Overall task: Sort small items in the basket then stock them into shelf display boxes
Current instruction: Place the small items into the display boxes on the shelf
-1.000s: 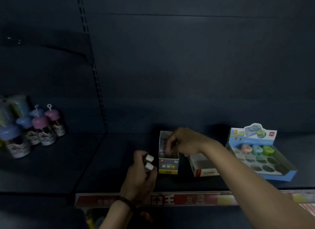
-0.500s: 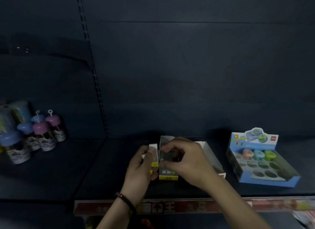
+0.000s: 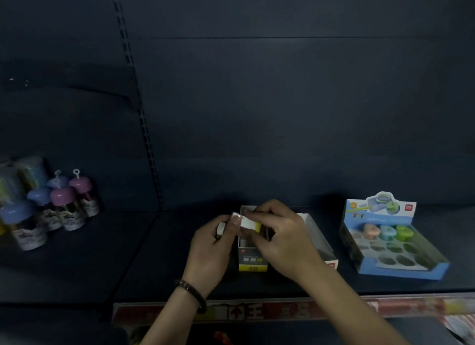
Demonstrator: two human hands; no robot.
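A: Head view. Step in hand?
B: Stocking, by judgement. Right hand (image 3: 282, 242) pinching a white eraser (image 3: 249, 222), yellow at one end, fingers curled round it. Left hand (image 3: 208, 249) touching that eraser's left end with the thumb and gripping a second small white piece (image 3: 221, 227) in curled fingers.
A: Position of the eraser?
B: Above the open mouth of the narrow display box (image 3: 253, 257), which sits directly under the pinch. Not yet inside.
A: Around the grip?
B: White open box (image 3: 312, 224) just right of the pinch, partly hidden by the right hand. Blue sharpener tray (image 3: 401, 270) well to the right. Capped bottles (image 3: 61, 203) far left. No basket in view.
A: Next move?
B: Likely release by the left thumb, then lowering into the box. Calls for squaring the eraser with the box walls. Fill level unreadable in the dim light.
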